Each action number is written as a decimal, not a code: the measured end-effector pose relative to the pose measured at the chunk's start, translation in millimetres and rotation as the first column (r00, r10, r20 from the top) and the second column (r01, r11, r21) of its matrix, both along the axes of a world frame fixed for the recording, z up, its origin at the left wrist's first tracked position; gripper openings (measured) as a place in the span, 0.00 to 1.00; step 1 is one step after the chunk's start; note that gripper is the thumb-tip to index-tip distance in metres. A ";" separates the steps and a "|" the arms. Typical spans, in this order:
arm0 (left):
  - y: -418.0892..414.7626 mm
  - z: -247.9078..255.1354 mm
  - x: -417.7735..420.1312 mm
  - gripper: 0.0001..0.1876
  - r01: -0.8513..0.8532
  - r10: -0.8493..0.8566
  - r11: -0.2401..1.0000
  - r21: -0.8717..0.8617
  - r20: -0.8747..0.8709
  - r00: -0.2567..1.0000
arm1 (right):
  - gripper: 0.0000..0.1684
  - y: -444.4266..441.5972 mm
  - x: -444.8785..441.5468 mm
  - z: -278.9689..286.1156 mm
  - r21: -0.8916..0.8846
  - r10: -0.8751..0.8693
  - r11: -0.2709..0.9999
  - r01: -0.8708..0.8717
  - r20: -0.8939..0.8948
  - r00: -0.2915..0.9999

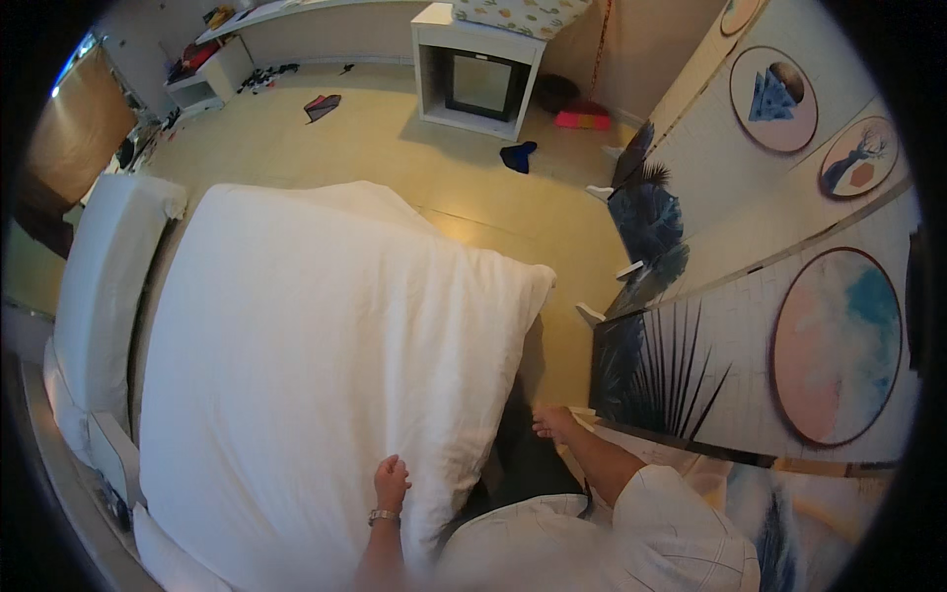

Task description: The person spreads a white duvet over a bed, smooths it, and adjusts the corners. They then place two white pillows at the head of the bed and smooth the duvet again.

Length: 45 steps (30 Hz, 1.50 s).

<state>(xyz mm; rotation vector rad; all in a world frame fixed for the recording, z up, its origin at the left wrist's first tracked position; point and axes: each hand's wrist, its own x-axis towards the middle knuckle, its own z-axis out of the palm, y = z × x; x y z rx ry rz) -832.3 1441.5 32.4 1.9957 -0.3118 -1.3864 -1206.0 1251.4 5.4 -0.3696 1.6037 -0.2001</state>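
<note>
A white duvet (pixel 318 318) is spread over the bed in front of me, with soft creases towards its right edge. My left hand (pixel 391 481), a metal-banded watch (pixel 384 516) at its wrist, is over the duvet's near right part. Its fingers are loosely bent and hold nothing; whether it touches the cloth I cannot tell. Off the bed's right side hangs my right hand (pixel 553 424), apart from the duvet, its fingers half curled around nothing visible. One corner of the duvet (pixel 544 277) juts out over the floor at the far right.
Folding screens (pixel 710 222) with printed panels stand along the right, their white feet (pixel 590 314) jutting into the walkway. Beyond the bed are a white cabinet (pixel 479 126), a pink broom (pixel 583 118) and dark cloths (pixel 519 156) on the floor. White pillows (pixel 111 288) line the left.
</note>
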 end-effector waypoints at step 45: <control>-341.6 -92.8 -81.5 0.59 0.427 -0.482 0.871 0.243 0.259 0.837 | 0.19 -354.2 -75.1 -20.8 -0.669 -0.256 0.731 0.134 -0.088 0.963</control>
